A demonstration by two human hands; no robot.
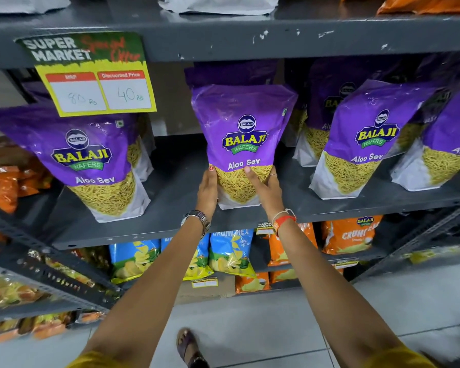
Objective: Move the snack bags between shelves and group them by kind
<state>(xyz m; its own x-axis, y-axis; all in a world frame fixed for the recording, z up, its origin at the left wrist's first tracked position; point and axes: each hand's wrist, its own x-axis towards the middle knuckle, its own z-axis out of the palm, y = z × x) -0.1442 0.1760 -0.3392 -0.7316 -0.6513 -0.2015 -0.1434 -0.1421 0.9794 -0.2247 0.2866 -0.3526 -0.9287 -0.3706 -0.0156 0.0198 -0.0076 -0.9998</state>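
A purple Aloo Sev bag (243, 134) stands upright in the middle of the grey shelf (170, 197). My left hand (207, 193) presses its lower left side and my right hand (267, 192) presses its lower right side, so both hands grip the bag near its base. Another Aloo Sev bag (91, 160) stands to the left, apart from the held one. Several more Aloo Sev bags (361, 139) stand in a row to the right, with others behind them.
A yellow price card (96, 86) hangs from the upper shelf edge (250, 41). Blue chip bags (231, 251) and orange chip bags (351, 235) fill the shelf below. Orange packs (3, 187) sit on the rack at left. Tiled floor (250, 328) lies underfoot.
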